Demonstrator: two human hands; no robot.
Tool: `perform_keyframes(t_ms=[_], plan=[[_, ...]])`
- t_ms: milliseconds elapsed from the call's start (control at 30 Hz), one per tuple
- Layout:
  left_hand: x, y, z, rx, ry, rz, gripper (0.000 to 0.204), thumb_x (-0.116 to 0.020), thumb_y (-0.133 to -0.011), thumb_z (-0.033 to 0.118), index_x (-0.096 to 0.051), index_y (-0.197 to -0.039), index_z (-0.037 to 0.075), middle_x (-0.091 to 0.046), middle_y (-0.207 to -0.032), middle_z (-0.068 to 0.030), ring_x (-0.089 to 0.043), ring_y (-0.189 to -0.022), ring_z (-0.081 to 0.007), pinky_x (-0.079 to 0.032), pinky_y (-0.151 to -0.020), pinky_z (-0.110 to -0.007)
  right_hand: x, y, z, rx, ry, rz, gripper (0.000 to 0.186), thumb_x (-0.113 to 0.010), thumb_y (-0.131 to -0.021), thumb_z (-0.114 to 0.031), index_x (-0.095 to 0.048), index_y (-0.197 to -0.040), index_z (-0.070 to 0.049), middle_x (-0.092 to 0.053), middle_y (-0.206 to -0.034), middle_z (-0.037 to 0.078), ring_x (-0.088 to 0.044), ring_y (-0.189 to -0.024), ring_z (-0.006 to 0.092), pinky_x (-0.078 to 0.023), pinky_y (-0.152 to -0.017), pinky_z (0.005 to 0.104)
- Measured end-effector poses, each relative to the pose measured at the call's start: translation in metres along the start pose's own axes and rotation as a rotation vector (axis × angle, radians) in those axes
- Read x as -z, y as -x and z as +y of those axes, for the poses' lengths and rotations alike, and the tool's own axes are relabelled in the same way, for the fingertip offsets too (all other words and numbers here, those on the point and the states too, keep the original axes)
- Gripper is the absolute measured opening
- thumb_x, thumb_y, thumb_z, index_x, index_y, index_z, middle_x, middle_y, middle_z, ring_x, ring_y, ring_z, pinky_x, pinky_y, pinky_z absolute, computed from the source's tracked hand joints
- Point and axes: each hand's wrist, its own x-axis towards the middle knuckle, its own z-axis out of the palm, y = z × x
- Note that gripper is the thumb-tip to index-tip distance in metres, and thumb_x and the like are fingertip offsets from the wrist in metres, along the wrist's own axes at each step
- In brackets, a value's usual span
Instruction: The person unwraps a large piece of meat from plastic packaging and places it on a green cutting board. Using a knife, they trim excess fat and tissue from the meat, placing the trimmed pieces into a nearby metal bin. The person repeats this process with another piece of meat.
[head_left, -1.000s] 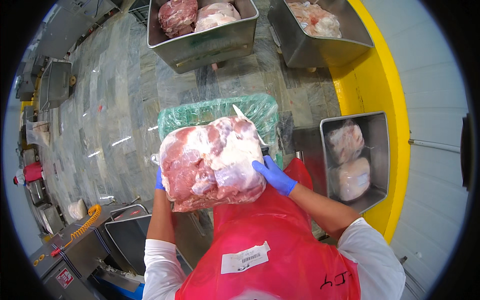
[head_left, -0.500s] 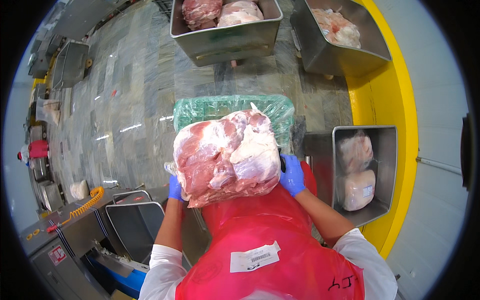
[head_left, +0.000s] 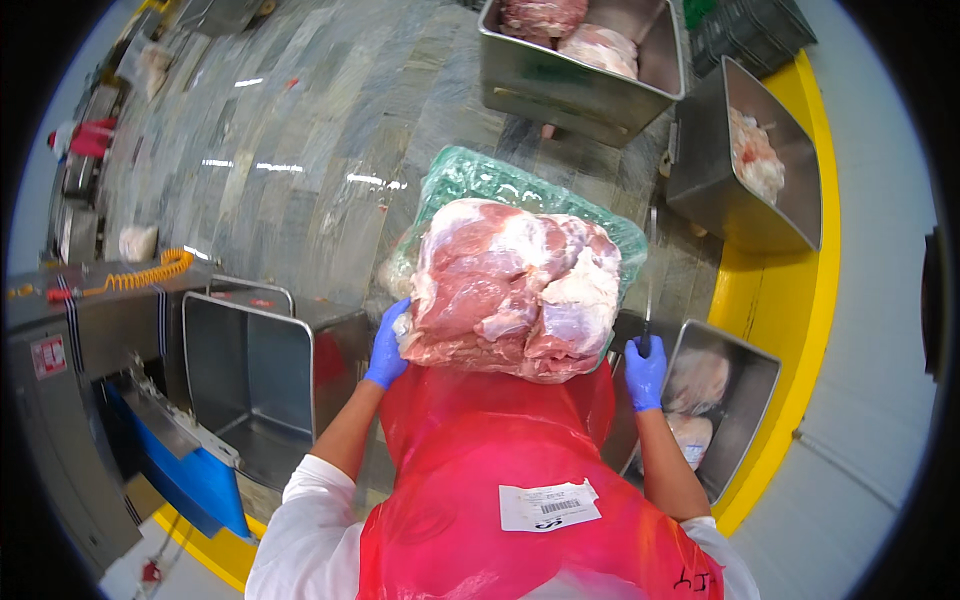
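A large slab of raw meat (head_left: 500, 285), pink with white fat, lies over a green crate (head_left: 530, 185) lined with clear plastic. At the slab's near left edge, my left hand (head_left: 388, 345), in a blue glove, is closed on a bunch of the clear plastic (head_left: 402, 328). My right hand (head_left: 645, 375), also gloved in blue, is apart from the meat on its right side. It is closed round the black handle of a knife (head_left: 649, 300), whose thin blade points away from me.
Ahead stands a steel bin (head_left: 575, 105) with meat; another bin (head_left: 700, 180) holds pale pieces. Bagged meat (head_left: 697, 380) lies in a bin by my right arm. Left are a steel bin (head_left: 250, 360) and a machine with an orange coiled hose (head_left: 150, 272). A yellow curb (head_left: 748, 265) edges the wall.
My right hand has come away from the meat and moved right, with the knife now plainly visible. The whole view has turned and shifted; the meat still lies over the crate.
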Motion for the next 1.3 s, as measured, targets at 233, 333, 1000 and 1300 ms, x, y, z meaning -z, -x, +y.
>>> perform_keyframes(t_ms=[233, 333, 1000, 1300], plan=[[-0.013, 0.009, 0.010, -0.181, -0.167, -0.070, 0.076, -0.075, -0.090, 0.012, -0.039, -0.157, 0.006, -0.037, -0.162, -0.0201, -0.037, -0.150, -0.0358, -0.032, -0.123, -0.041, 0.014, 0.049, -0.128, 0.511, 0.178, -0.084, 0.067, -0.092, -0.076, -0.028, -0.059, -0.125, 0.002, -0.061, -0.103, 0.013, -0.063, -0.087, 0.0259, -0.053, -0.075, 0.0379], [-0.018, 0.005, 0.022, -0.095, -0.085, -0.115, 0.086, -0.078, -0.088, 0.019, -0.031, -0.160, 0.006, -0.036, -0.163, -0.0193, -0.037, -0.150, -0.0341, -0.033, -0.123, -0.039, 0.000, 0.060, -0.160, 0.631, 0.282, -0.184, 0.083, -0.094, -0.070, -0.037, -0.056, -0.133, 0.002, -0.058, -0.121, 0.020, -0.059, -0.111, 0.0393, -0.052, -0.093, 0.0465], [-0.025, -0.033, -0.014, 0.058, 0.147, -0.052, 0.021, -0.060, -0.095, 0.020, -0.066, -0.107, 0.003, -0.071, -0.090, -0.0203, -0.068, -0.081, -0.0364, -0.053, -0.075, -0.045, -0.039, 0.025, -0.137, 0.606, 0.206, -0.308, 0.085, -0.084, -0.065, -0.017, -0.053, -0.140, 0.006, -0.067, -0.128, 0.017, -0.065, -0.115, 0.0246, -0.052, -0.100, 0.0378], [0.000, 0.019, 0.034, -0.222, -0.022, -0.477, 0.057, -0.061, -0.092, 0.013, -0.048, -0.148, 0.011, -0.059, -0.135, -0.0237, -0.064, -0.115, -0.0426, -0.051, -0.101, -0.046, -0.038, 0.012, -0.155, 0.601, 0.120, -0.360, 0.085, -0.085, -0.067, -0.013, -0.052, -0.142, 0.007, -0.067, -0.127, 0.016, -0.065, -0.111, 0.0187, -0.053, -0.097, 0.0344]])
